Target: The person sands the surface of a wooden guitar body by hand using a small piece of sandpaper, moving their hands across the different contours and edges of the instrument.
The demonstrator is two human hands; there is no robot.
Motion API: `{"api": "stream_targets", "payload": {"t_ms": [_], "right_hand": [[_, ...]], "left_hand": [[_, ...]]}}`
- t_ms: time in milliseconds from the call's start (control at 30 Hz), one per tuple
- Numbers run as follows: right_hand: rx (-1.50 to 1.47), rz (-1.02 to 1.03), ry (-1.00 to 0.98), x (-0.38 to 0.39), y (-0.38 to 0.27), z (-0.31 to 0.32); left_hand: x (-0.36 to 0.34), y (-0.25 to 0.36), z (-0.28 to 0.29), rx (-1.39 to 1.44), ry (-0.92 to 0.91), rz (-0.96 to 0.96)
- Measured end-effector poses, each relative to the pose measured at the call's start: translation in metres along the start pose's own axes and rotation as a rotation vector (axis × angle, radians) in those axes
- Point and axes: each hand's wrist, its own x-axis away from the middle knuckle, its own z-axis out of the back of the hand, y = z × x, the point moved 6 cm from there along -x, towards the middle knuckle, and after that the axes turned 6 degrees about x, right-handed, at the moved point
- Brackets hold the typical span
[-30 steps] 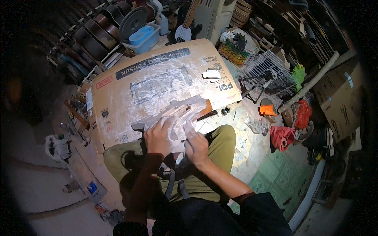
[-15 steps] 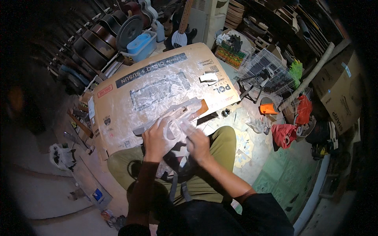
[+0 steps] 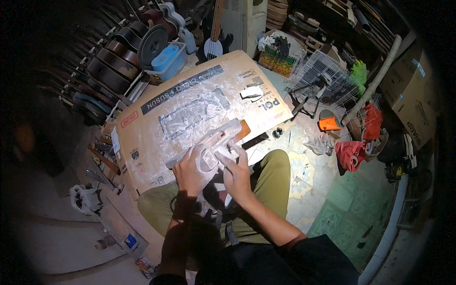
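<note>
Change: since half a second ago, the fingers of the right hand, blurred then, have been parted and lifted into clear view; the left hand has been kept in place.
Left hand: closed on the near side of the workpiece, which is gripped between fingers and thumb.
Right hand: fingers bent and parted at the near edge of the workpiece; whether anything is pinched cannot be told.
Workpiece: coated in pale dust, hollowed by a slot, stretched from under the left hand to just beyond the right hand, where an orange-brown end is shown.
Cardboard: a large dust-smeared sheet is spread ahead of both hands; a white scrap is lain on it, beyond the right hand.
Lap: olive trousers are seen beside the right hand.
Guitars: a row is stood far ahead of the left hand, to its left.
</note>
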Motion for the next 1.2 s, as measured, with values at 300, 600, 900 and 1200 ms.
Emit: {"api": "stream_targets", "payload": {"t_ms": [300, 600, 900, 1200], "right_hand": [[0.285, 0.020, -0.105, -0.014, 0.006, 0.021], [0.210, 0.058, -0.419, -0.002, 0.007, 0.019], [0.401, -0.016, -0.499, -0.012, 0.011, 0.032], [0.742, -0.081, -0.698, -0.019, 0.017, 0.025]], "left_hand": [[0.010, 0.009, -0.009, 0.012, -0.040, -0.021], [0.029, 0.014, -0.014, -0.018, -0.005, -0.103], [0.035, 0.016, -0.015, 0.033, -0.033, -0.132], [0.038, 0.017, -0.013, -0.046, -0.050, -0.150]]}}
